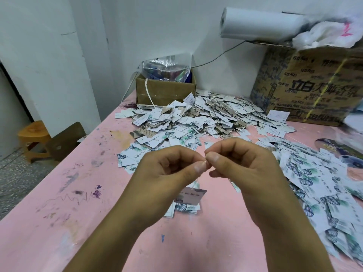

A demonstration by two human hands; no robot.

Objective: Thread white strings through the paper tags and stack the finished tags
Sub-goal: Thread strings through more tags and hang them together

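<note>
on the pink counter (pixel 78 193), before the sprawling heap of tags (pixel 196 118), the left hand (pixel 169 173) and right hand (pixel 241 167) meet above a small stack of tags (pixel 184 208). a brownish paper tag (pixel 193 196) dangles below them on the white string (pixel 205 162), which the fingers (pixel 198 166) of both hands are clamped on. this looks like cinching the loop: keep both pinches close, pull evenly so the hole doesn't tear, then lay the tag squarely down.

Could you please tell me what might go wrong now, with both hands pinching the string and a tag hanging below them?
1. The left hand and right hand pinch the white string only by fingertips; it could slip, and the hanging tag might drop.
2. A dropped tag could land beside the small stack under it, or get lost among the loose tags spread at the right.
</note>
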